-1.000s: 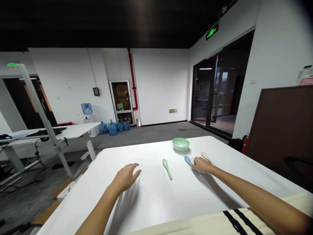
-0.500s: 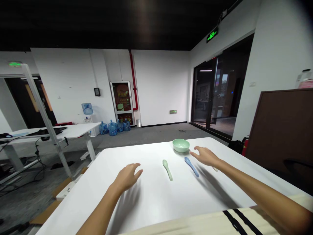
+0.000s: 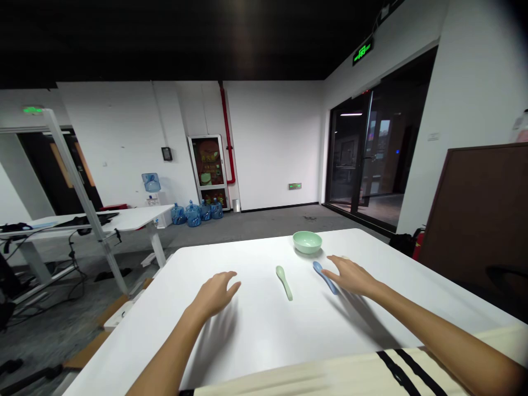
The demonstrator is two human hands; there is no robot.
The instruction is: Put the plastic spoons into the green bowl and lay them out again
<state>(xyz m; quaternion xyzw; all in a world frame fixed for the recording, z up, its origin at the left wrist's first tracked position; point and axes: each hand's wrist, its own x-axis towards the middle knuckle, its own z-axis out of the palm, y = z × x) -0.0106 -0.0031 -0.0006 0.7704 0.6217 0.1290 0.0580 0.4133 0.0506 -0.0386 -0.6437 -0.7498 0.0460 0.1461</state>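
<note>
My right hand (image 3: 352, 276) hovers over the table with fingers apart, its thumb overlapping the blue spoon (image 3: 320, 270) in view; whether it touches cannot be told. Just beyond the fingers, a pale beige piece (image 3: 345, 258) peeks out, mostly hidden by that hand. Farther back stands a light green bowl (image 3: 307, 248), upright, with nothing visible inside. Between my hands lies a pale green spoon (image 3: 284, 282), its bowl end pointing away from me. On the left, my left hand (image 3: 216, 295) is held above the tabletop, fingers spread and holding nothing, apart from the spoons.
The white table (image 3: 256, 335) has its far edge just behind the bowl. A second desk (image 3: 136, 217) with cables and a metal post is at left. Blue water bottles (image 3: 193, 214) stand by the far wall. A dark brown panel (image 3: 482, 214) rises at right, near a glass door (image 3: 350, 159).
My right hand has drawn back toward me from beside the bowl and now overlaps the blue spoon. The beige piece shows beyond the hand instead of below it. My left hand is nearly still.
</note>
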